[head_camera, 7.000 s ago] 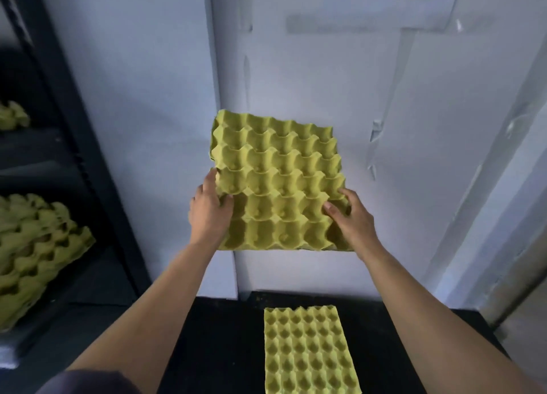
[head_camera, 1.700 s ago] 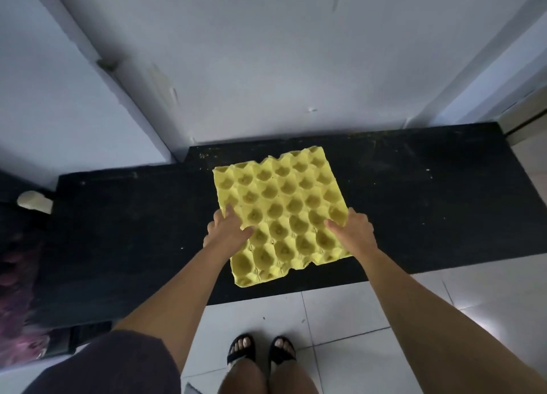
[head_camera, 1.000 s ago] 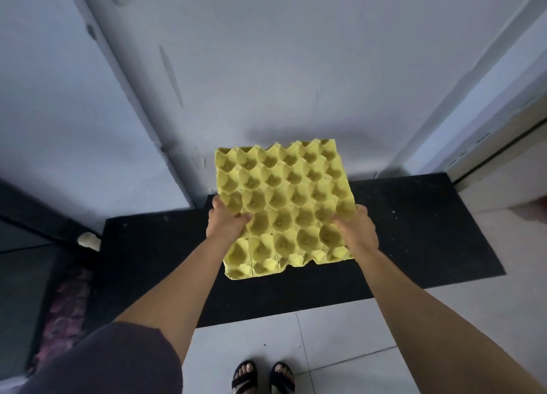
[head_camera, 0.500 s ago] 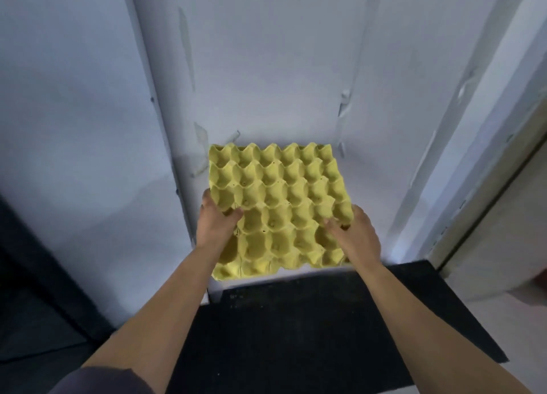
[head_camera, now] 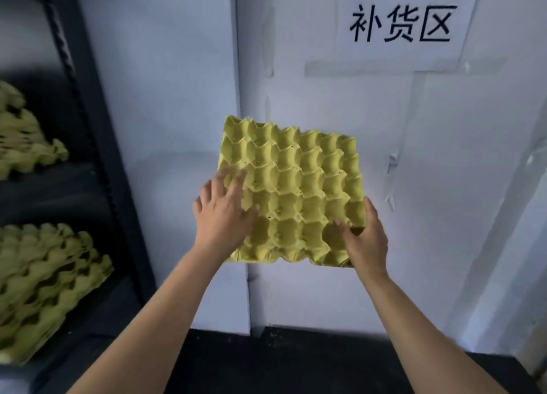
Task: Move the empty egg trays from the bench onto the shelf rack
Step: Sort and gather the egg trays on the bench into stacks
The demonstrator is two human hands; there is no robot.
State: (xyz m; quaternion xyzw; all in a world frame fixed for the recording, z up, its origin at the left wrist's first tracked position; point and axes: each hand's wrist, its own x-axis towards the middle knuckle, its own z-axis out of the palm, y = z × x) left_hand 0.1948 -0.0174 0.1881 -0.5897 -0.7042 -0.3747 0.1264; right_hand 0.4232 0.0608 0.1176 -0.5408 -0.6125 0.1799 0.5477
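Egg tray (head_camera: 296, 186) held in air in front of wall (head_camera: 177, 97), above bench (head_camera: 281, 364); left hand (head_camera: 223, 213) on its left side, right hand (head_camera: 365, 239) at its near right corner. Shelf rack (head_camera: 88, 156) stands left of tray, against wall, with one tray stack (head_camera: 44, 287) on lower shelf and another stack (head_camera: 23, 139) on shelf above. Paper sign (head_camera: 402, 23) on wall, above and right of held tray.

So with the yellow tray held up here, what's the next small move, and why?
Probably swing the yellow moulded-pulp egg tray left toward the dark metal shelf rack: both hands, left and right, hold it airborne, and tray stacks sit there.
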